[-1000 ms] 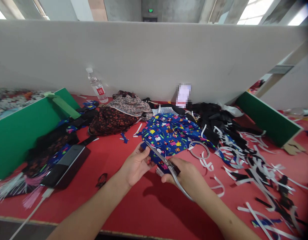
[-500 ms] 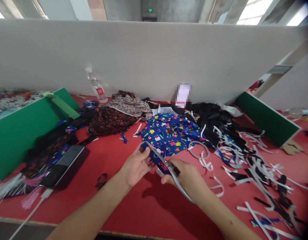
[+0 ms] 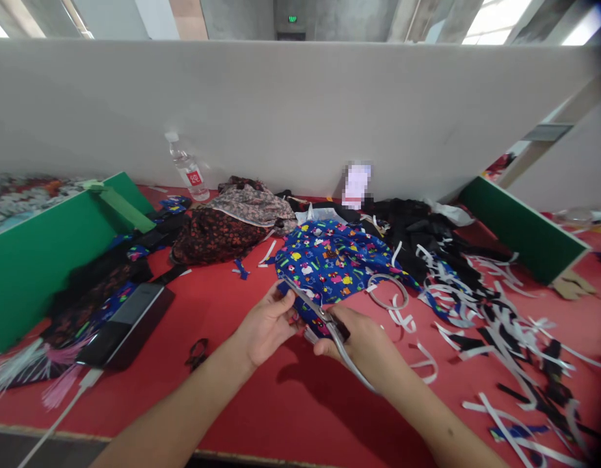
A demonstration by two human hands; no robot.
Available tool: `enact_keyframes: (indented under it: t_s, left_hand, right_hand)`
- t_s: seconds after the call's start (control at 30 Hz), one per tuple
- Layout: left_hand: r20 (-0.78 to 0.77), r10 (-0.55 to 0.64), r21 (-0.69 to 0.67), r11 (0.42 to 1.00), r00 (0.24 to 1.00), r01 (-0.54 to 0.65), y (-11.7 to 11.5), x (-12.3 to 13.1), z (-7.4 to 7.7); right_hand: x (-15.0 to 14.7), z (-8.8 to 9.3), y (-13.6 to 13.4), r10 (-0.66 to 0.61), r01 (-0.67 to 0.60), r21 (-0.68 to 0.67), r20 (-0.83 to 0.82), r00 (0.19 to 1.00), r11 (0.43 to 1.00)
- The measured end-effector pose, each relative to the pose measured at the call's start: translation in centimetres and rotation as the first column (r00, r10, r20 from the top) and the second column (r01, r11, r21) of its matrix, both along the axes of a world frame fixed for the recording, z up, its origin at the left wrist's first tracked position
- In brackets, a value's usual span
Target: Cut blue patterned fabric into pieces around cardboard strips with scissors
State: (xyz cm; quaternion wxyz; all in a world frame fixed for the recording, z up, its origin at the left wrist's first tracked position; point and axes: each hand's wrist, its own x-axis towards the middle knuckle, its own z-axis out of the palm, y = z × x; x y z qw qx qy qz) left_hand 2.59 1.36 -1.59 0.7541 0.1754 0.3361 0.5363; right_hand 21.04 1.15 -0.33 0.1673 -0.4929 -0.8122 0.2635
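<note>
My right hand is closed around the handles of metal scissors. Their blades point up and left across the near edge of a blue cloth with a colourful cartoon print. My left hand pinches that near edge of the cloth, its fingertips right beside the blades. The cloth lies on a red table top and spreads away from me.
Many white, black and blue cut strips litter the right side. Dark floral cloths and black cloth lie behind. A water bottle stands by the white wall. Green dividers flank both sides. A dark flat device lies left.
</note>
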Motion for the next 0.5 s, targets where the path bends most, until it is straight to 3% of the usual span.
enact_keyframes:
  t_s: [0.5]
  left_hand:
    - [0.024, -0.006, -0.005, 1.0, 1.0, 0.006, -0.16, 0.09, -0.31]
  right_hand:
    - [-0.14, 0.01, -0.19, -0.019, 0.018, -0.021, -0.018, 1.0, 1.0]
